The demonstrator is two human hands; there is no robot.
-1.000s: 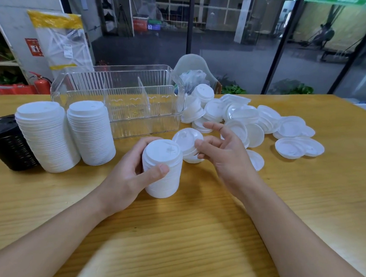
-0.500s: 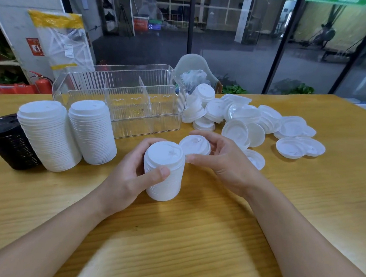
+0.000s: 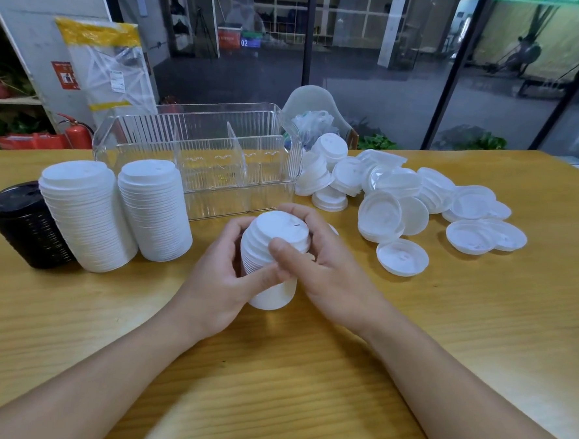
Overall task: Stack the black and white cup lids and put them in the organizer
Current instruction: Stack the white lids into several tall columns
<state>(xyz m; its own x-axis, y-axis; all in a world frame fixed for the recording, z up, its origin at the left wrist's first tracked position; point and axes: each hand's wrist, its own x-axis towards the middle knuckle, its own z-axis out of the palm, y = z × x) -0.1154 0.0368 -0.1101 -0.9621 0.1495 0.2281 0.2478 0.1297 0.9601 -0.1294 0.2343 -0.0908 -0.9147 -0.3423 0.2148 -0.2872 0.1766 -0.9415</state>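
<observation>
A short stack of white lids (image 3: 272,249) stands on the table in front of me, tilted a little. My left hand (image 3: 220,283) grips its left side and lower part. My right hand (image 3: 319,268) curls round its top lid, thumb across the front. Two tall white lid stacks (image 3: 85,213) (image 3: 153,207) and a black lid stack (image 3: 27,223) stand at the left. The clear plastic organizer (image 3: 203,166) with dividers sits behind, nothing in it that I can see. Loose white lids (image 3: 404,206) lie scattered at the right.
The wooden table (image 3: 477,332) stretches wide at the right and near me. A clear bag of lids (image 3: 312,122) sits behind the organizer on a white chair. A packaged bundle (image 3: 104,69) leans at the back left.
My right hand picked a loose lid from beside the stack and brought it onto the top of the stack that my left hand holds. Both hands now wrap the stack.
</observation>
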